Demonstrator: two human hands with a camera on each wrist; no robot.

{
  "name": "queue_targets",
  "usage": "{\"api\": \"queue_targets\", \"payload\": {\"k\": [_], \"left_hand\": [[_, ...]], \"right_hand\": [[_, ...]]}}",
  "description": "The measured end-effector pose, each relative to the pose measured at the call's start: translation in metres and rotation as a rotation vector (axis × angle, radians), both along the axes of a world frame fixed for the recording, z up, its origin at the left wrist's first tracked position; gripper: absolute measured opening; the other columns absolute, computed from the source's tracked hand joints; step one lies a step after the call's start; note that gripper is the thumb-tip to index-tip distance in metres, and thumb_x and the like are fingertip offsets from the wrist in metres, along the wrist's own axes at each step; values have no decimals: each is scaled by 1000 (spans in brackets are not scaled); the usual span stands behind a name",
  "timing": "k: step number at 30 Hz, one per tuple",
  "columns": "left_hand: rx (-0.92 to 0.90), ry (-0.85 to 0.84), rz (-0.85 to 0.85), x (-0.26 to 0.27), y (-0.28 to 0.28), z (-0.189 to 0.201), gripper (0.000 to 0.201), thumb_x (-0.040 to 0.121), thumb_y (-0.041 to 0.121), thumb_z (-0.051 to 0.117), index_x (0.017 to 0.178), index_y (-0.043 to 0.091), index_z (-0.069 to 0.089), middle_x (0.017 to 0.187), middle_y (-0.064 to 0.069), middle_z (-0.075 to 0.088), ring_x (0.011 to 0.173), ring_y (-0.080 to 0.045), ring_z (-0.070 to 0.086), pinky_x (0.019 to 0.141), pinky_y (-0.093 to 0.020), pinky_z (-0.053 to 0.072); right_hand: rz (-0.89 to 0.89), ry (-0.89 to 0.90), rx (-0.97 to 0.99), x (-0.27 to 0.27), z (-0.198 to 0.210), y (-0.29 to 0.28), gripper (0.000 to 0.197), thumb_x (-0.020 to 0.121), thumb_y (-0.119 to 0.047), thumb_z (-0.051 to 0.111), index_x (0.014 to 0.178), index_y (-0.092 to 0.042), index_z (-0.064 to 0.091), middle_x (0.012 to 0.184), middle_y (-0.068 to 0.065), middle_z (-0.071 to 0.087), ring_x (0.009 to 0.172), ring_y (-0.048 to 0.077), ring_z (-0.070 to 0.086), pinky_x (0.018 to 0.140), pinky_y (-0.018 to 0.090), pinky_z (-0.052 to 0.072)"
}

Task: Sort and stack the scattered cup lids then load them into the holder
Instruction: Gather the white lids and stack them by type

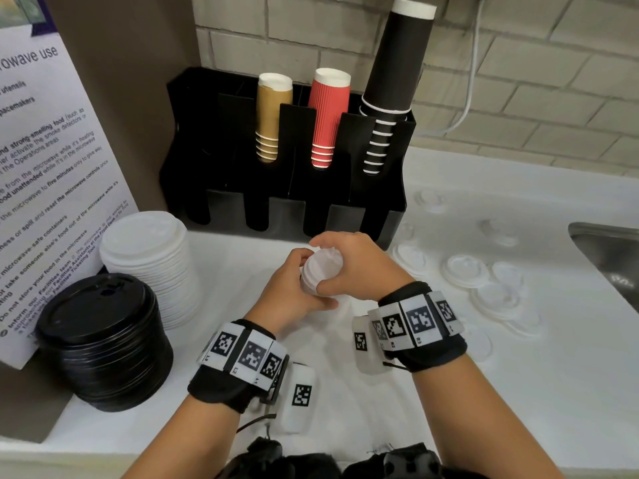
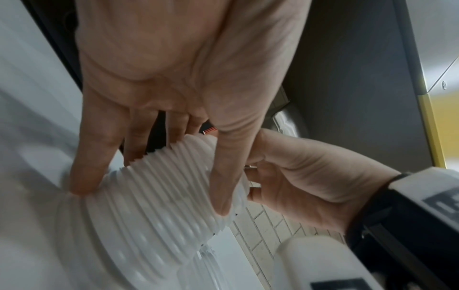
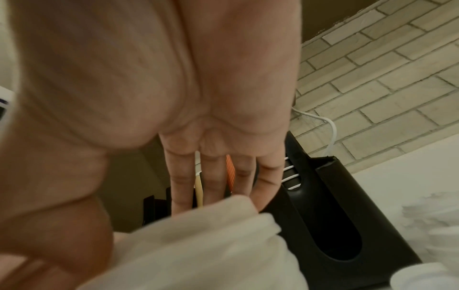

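A short stack of small white lids is held above the white counter, just in front of the black holder. My left hand grips it from the left, thumb underneath. My right hand wraps over it from the right. In the left wrist view my fingers and thumb press the ribbed stack of lids. The right wrist view shows my fingers behind the blurred white stack. Several loose small white lids lie scattered on the counter to the right.
The holder carries gold cups, red cups and black cups, with open front slots along its base. A tall stack of large white lids and one of black lids stand at left. A steel sink is at the right edge.
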State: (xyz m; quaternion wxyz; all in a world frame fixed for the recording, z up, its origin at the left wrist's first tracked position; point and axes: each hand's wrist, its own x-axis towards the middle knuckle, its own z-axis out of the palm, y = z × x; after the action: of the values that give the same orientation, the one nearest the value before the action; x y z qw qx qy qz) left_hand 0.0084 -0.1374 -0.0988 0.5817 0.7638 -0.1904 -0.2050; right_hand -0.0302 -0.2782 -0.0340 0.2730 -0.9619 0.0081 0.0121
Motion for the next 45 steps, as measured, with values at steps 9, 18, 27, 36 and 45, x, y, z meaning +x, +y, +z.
{"api": "queue_targets", "payload": {"k": [9,18,27,36,45], "left_hand": [[3,-35,1,-5,-1,6,75,65,18,89,125,33,46,113,16,57,105,-7,55,91,-29,49],[-1,-80,-44,-3,-2,10,76,65,11,89,122,37,46,118,21,54,114,-8,51,96,-29,44],[-29,-50,-37,-3,-2,7,67,70,18,87,117,41,46,113,23,53,105,4,49,84,-18,44],[0,-53,-48,-1,-1,7,72,67,19,89,123,35,45,115,22,52,105,4,48,85,-17,42],[-21,-52,-47,1,-2,6,73,66,16,89,121,37,46,117,20,55,105,6,51,80,-12,42]], "right_hand": [[-202,-165,132,-6,-4,-35,22,87,-27,67,106,-16,65,110,3,59,108,17,53,96,29,43],[-223,467,-279,-10,-27,-50,34,91,-36,51,115,-16,65,124,4,59,121,25,48,105,42,39],[-209,354,-213,-11,-32,-46,30,76,-5,71,98,-16,54,108,6,61,92,22,59,72,25,45],[-323,-273,190,-17,13,-58,29,91,-3,46,114,-22,46,77,-5,51,66,3,52,58,9,39],[-194,71,776,-26,18,-36,39,91,3,38,108,-27,56,79,-4,64,78,14,60,66,27,53]]}}
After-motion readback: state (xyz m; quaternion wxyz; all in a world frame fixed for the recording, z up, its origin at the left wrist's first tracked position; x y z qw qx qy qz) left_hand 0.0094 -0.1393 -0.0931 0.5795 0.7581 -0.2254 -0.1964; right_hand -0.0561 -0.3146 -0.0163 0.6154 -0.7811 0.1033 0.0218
